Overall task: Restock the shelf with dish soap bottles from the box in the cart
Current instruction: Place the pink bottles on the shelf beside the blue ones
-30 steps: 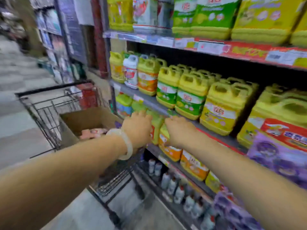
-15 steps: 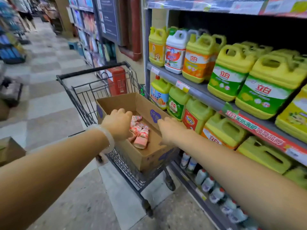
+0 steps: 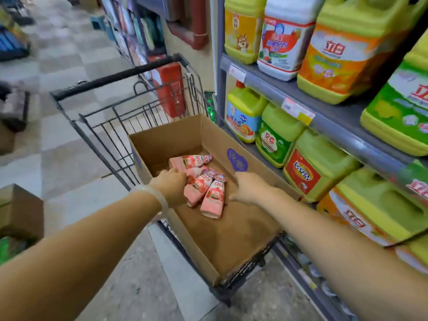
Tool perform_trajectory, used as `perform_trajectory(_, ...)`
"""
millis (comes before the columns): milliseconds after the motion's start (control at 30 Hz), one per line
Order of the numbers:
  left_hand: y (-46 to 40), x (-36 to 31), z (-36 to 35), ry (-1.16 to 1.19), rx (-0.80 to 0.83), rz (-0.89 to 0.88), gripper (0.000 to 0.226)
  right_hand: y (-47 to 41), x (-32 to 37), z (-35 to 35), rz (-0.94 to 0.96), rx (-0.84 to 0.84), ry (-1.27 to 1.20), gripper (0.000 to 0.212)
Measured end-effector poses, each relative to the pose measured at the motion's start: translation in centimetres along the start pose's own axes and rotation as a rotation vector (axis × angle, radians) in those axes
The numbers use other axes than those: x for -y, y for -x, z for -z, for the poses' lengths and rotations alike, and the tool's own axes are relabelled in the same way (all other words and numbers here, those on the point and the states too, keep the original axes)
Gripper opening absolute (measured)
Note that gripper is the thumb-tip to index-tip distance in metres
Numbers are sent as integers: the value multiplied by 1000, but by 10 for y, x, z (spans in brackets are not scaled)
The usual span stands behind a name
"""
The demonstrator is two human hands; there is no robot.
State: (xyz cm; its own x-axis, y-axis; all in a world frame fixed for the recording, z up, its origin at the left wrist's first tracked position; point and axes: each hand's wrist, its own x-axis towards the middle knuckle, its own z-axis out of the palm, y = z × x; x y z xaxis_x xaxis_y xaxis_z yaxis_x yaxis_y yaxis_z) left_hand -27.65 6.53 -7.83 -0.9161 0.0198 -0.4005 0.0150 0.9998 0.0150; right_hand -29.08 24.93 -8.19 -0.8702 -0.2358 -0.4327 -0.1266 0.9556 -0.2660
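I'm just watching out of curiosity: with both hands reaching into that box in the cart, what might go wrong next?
1. The pink bottles lie in a loose overlapping pile; the left hand reaching among them might take one and knock the others aside.
2. The box sits tilted in the cart, so bottles could slide.
3. The right hand is close to the box's side wall and might push the box.

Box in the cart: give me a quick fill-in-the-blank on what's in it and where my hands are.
1. The bottles in the box are ____ in colour.
2. The bottles are lying down, not ____.
3. The bracelet is on the ____ wrist.
4. The right hand is inside the ____.

Missing: pink; upright; left; box
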Motion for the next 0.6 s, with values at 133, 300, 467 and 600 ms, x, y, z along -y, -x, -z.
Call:
perform_trajectory(133,-57,8,-25,52,91,-164,56,-41,-11,-37,-94,116,-189,47)
perform_trajectory(300,-147,28,-66,-67,314,-93,52,-105,-12,-95,-306,187,-459,62)
perform_trajectory(467,-222,39,-95,-59,409,-239,50,-176,-5,-135,-470,124,-745,64)
perform_trajectory(600,-263,43,-132,16,467,-172,51,-223,-6,-169,-600,118,-800,70)
